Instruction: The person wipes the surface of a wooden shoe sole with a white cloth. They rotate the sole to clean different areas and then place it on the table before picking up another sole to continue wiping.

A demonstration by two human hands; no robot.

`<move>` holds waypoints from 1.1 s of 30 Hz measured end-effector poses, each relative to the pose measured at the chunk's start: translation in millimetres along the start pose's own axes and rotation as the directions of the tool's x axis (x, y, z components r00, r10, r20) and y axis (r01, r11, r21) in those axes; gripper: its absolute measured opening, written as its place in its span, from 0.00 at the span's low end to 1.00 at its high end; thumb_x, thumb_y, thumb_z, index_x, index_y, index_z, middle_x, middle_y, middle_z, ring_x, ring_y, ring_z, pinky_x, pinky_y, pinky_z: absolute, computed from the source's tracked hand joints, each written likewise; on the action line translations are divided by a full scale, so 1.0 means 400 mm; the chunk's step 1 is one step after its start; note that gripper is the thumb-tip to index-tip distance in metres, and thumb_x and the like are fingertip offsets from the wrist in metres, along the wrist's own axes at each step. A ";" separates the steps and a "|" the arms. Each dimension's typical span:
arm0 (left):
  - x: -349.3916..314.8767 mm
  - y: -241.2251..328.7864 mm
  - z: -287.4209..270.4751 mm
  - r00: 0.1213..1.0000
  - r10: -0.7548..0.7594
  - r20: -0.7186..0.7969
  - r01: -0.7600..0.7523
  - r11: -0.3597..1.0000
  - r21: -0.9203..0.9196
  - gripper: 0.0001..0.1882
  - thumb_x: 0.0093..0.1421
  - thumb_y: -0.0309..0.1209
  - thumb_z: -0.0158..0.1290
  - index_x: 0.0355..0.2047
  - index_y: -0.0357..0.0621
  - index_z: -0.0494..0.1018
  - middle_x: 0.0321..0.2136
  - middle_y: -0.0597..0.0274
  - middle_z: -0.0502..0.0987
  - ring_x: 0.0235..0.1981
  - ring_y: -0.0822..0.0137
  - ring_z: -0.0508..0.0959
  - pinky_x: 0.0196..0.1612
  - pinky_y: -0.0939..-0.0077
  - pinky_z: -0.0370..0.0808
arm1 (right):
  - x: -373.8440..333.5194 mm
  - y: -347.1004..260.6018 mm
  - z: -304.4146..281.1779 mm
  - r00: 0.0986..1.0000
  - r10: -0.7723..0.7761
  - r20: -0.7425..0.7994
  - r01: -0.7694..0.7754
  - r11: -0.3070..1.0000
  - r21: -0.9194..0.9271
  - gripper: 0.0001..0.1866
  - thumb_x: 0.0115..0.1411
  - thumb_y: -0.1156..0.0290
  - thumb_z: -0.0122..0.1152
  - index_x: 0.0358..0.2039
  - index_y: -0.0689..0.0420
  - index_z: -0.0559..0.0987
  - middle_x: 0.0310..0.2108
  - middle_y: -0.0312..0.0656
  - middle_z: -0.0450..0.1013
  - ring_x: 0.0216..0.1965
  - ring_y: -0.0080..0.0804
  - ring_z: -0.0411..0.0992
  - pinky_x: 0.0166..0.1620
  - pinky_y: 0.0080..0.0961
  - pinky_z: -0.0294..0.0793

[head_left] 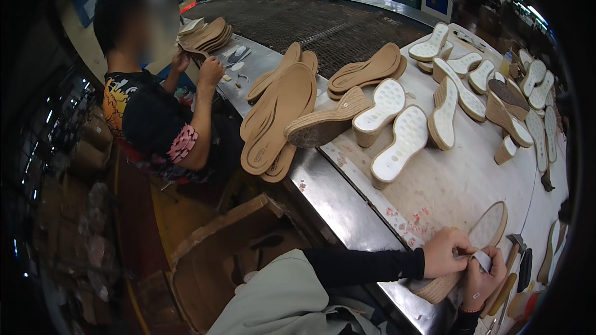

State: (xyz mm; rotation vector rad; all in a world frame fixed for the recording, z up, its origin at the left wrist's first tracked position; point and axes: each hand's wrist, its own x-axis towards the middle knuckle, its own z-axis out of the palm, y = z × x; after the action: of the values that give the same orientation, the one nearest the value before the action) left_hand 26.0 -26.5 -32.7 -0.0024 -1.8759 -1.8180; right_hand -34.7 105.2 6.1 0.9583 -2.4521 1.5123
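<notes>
Both of my hands work low at the right, over a wedge shoe sole (488, 226) with a woven-look tan side and a pale top, lying on the table. My right hand (486, 279) is closed, pinching a small pale grey-white piece (482, 260) that looks thin and flexible. Fingers bent together, my left hand (444, 253) meets the right one at that piece; its fingertips are partly hidden. Below the hands the sole's thick heel (434, 290) shows. Several similar wedge soles with white dimpled tops, such as one sole (400, 146), stand or lie farther up the table.
Brown insoles (279, 118) are stacked at the table's left edge. A co-worker (152, 99) sits beyond, holding a brown piece. A hammer (514, 245) and other hand tools lie right of my hands. An open cardboard box (217, 226) stands below the table edge. Behind is a dark mesh conveyor (298, 22).
</notes>
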 end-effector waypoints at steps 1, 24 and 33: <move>-0.002 -0.002 -0.002 1.000 0.000 -0.003 0.000 1.000 0.006 0.10 0.43 0.26 0.55 0.28 0.35 0.77 0.23 0.55 0.75 0.25 0.60 0.75 0.29 0.72 0.70 | 0.003 -0.001 0.008 1.000 0.001 -0.022 0.000 1.000 0.010 0.07 0.41 0.81 0.55 0.22 0.63 0.68 0.19 0.35 0.64 0.22 0.20 0.60 0.27 0.17 0.60; -0.001 0.009 0.003 0.996 0.043 -0.073 -0.041 0.999 0.025 0.08 0.41 0.27 0.56 0.23 0.35 0.76 0.20 0.53 0.74 0.24 0.56 0.75 0.28 0.69 0.71 | -0.006 -0.008 0.010 0.999 0.045 -0.029 -0.044 0.998 0.053 0.07 0.41 0.81 0.55 0.22 0.62 0.67 0.19 0.32 0.61 0.23 0.18 0.58 0.27 0.15 0.57; -0.003 0.002 -0.003 1.000 0.018 -0.001 -0.017 0.999 0.047 0.10 0.44 0.26 0.56 0.28 0.37 0.77 0.24 0.55 0.76 0.26 0.58 0.75 0.30 0.71 0.70 | -0.010 0.002 0.013 0.998 0.043 -0.040 -0.040 0.996 0.075 0.07 0.41 0.81 0.54 0.21 0.62 0.67 0.19 0.33 0.62 0.23 0.18 0.58 0.27 0.15 0.58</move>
State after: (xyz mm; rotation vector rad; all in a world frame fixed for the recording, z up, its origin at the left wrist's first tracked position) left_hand 27.5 -27.2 -32.5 -0.0009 -1.9112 -1.7617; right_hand -30.7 102.9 1.0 0.8837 -2.4174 1.6307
